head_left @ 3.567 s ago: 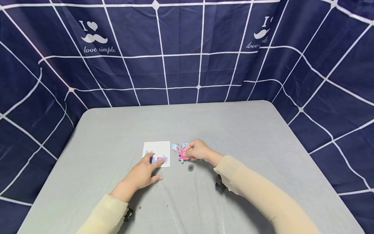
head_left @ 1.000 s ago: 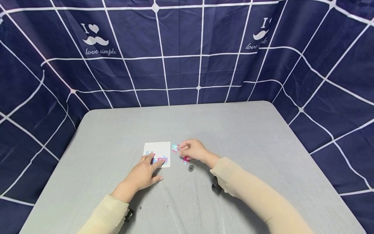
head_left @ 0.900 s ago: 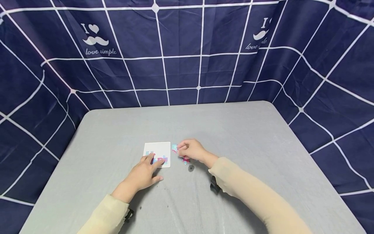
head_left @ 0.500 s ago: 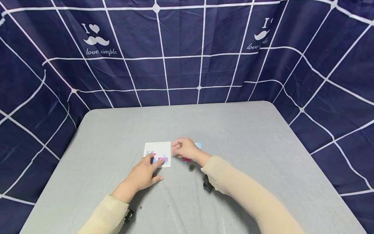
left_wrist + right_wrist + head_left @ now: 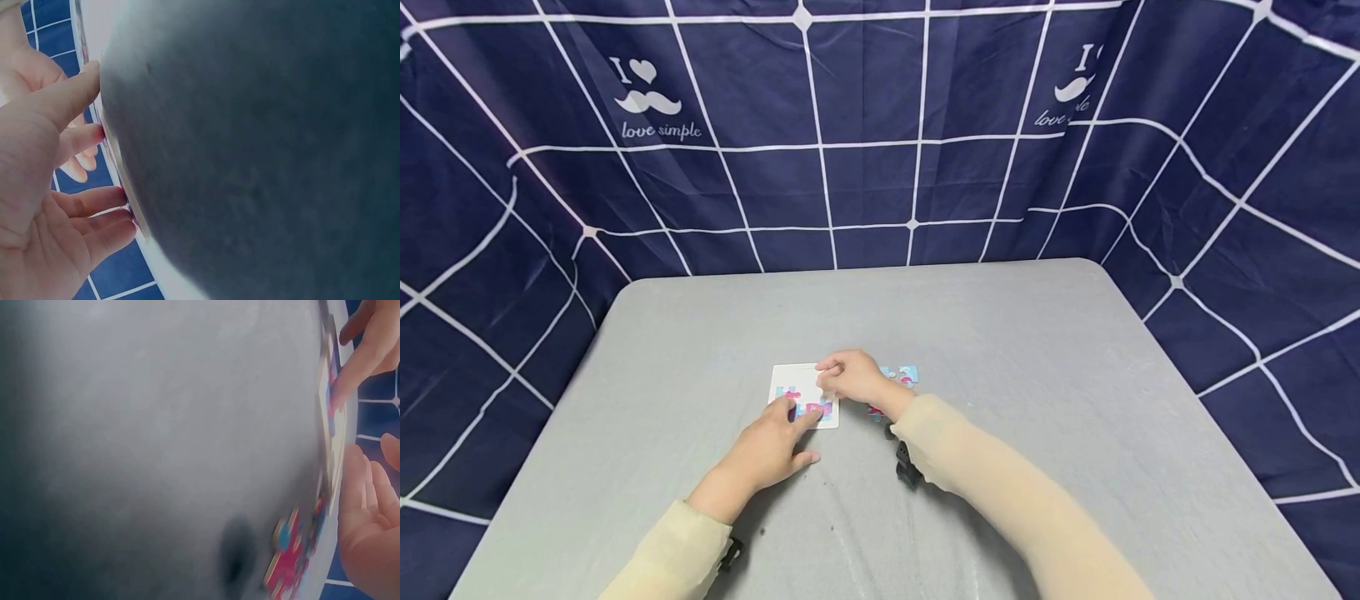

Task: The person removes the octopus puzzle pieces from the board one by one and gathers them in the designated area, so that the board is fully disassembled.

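A white square puzzle board (image 5: 785,375) lies on the table, with blue, pink and purple jigsaw pieces (image 5: 817,409) along its near part. My left hand (image 5: 765,450) rests on them, index and middle fingers extended onto the pieces and thumb out on the cloth. Over the board's right half is my right hand (image 5: 853,377), thumb and fingertips pinched together on a puzzle piece that the fingers almost wholly hide. In the right wrist view, left-hand fingers (image 5: 369,353) touch the board's pieces. A pink piece with a blue tab (image 5: 286,557) lies on the table nearby.
Right of the board, partly behind the right forearm, are loose pieces, among them a light blue one (image 5: 908,373) and a crimson one (image 5: 876,412). A dark round spot marks the grey table cloth (image 5: 985,333). A navy gridded curtain (image 5: 872,192) encloses the back and sides.
My right hand has shifted left from the loose pieces to above the board, uncovering blue pieces behind it. The left hand has stayed on the board.
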The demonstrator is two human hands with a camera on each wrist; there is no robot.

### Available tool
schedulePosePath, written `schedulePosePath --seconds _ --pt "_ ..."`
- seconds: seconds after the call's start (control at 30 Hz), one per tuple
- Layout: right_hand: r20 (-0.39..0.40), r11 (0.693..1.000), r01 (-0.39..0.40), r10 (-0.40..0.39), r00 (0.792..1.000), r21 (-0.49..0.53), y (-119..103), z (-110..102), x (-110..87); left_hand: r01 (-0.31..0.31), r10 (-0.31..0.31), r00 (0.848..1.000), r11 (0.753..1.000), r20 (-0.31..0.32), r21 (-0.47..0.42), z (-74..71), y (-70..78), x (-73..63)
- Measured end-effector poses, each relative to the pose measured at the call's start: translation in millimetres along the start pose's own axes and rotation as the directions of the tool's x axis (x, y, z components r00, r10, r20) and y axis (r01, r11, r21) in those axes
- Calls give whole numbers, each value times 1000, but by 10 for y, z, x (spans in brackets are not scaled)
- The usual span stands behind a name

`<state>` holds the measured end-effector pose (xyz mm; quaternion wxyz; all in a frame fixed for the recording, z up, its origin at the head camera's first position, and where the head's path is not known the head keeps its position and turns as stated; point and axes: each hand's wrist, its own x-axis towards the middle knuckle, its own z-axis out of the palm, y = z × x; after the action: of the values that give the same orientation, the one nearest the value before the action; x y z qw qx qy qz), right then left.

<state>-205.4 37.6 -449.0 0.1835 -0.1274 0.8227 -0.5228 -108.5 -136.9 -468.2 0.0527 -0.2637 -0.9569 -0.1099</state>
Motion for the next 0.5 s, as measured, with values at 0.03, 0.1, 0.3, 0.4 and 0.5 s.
schedulePosePath --seconds 0.03,0.1,0.3,0.4,0.5 --pt "3 1000 -1 1 1000 -1 -12 15 9 -4 4 1000 1000 -3 9 -2 3 0" --pt "11 1000 4 -4 1000 -6 -30 45 31 -12 13 1000 1000 -13 29 -5 8 1" --pt "10 999 27 -26 1000 -46 -81 140 79 -46 50 998 994 -45 102 -18 19 -5" --pt "13 999 21 -21 1000 -49 -110 176 82 -54 61 997 991 -56 121 -10 18 -7" --pt "27 999 8 -7 1000 -37 -133 206 83 -60 70 995 989 -69 137 6 16 -12"
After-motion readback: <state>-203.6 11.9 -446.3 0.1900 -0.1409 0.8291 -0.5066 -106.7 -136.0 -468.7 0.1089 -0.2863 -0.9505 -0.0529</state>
